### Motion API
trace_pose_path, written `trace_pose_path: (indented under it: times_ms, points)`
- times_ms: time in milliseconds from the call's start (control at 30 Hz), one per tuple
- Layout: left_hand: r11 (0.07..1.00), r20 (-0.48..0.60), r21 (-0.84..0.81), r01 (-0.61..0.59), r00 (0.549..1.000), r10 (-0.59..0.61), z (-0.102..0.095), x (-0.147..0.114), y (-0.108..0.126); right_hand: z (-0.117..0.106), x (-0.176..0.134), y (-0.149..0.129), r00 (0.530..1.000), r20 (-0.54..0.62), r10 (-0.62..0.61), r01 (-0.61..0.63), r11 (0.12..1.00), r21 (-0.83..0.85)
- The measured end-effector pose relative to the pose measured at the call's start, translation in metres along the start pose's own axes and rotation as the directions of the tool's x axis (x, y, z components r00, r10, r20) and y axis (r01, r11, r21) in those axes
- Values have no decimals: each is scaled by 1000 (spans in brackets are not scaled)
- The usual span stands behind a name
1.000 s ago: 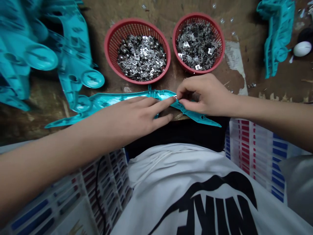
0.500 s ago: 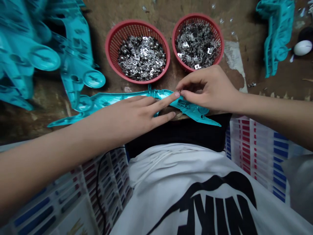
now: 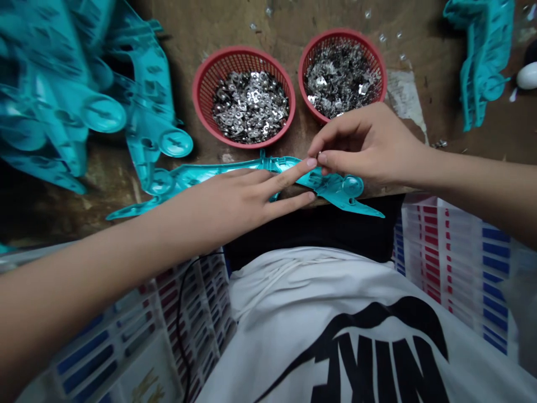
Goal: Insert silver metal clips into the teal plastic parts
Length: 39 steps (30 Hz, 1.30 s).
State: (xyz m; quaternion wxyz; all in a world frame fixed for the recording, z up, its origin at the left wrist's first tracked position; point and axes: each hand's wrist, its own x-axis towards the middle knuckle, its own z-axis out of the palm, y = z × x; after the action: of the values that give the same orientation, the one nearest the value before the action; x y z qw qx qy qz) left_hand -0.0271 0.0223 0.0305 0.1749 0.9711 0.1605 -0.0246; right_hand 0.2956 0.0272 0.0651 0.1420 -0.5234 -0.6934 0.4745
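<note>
On the bench (image 3: 188, 28), left hand (image 3: 255, 193) lies spread across a teal part (image 3: 195, 176), right hand (image 3: 364, 143) pinches some tiny piece (image 3: 319, 155), too blurry to ID.

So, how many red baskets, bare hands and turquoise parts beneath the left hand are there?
Red baskets (left basket, right basket): 2
Bare hands (left hand, right hand): 2
Turquoise part beneath the left hand: 1
Total: 5

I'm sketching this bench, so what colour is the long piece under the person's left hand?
The long piece is turquoise; the head view shows it best.
</note>
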Motion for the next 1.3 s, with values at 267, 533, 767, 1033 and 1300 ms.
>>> trace_pose_path:
  times_ms: [267, 533, 767, 1033, 1300]
  points:
    - [965, -475, -158, -207, 873, 109, 1, 9, -9, -6, -9, -12, 975, -90, -205, 223, 932, 287]
    - [725, -689, -636, -264, 617, -380, -4, 26, 32, 18, -31, -37, 998, 68, -13, -23, 867, 498]
    - [476, -522, -839, -265, 642, -562, 7, 30, 47, 28, -30, -39, 993, 101, 67, -114, 803, 586]
    - [348, -466, -885, -310, 599, -651, 5, 36, 54, 29, -32, -40, 996, 54, 71, -90, 778, 622]
    - [253, -459, -879, -404, 573, -679, 4, 36, 60, 29, -29, -50, 999, -37, 28, -1, 808, 589]
